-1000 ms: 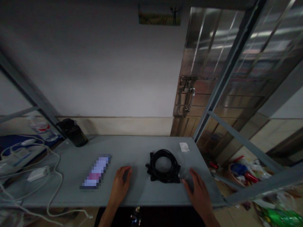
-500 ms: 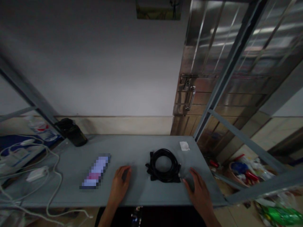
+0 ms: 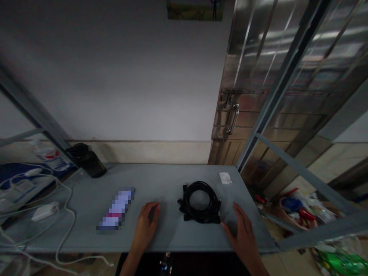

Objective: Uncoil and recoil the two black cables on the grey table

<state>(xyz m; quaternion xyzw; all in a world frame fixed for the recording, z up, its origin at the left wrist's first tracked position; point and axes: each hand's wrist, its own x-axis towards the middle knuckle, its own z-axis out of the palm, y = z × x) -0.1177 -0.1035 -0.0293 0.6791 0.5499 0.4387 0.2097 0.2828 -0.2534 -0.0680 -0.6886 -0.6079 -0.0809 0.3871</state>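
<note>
On the smooth grey worktop (image 3: 172, 237), a round coil of glossy black cable (image 3: 212, 199) lies between two bare hands. Beside it, the right hand (image 3: 243, 232) rests with thumb and fingers apart; the left hand (image 3: 146, 224), curved, leaves a gap between thumb and fingers.

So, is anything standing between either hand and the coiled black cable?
Nothing visible does. Only desk surface shows between the left hand and the coiled black cable. The right hand's thumb is right by the coil; contact is unclear. The white paper lies beyond, off both paths.
</note>
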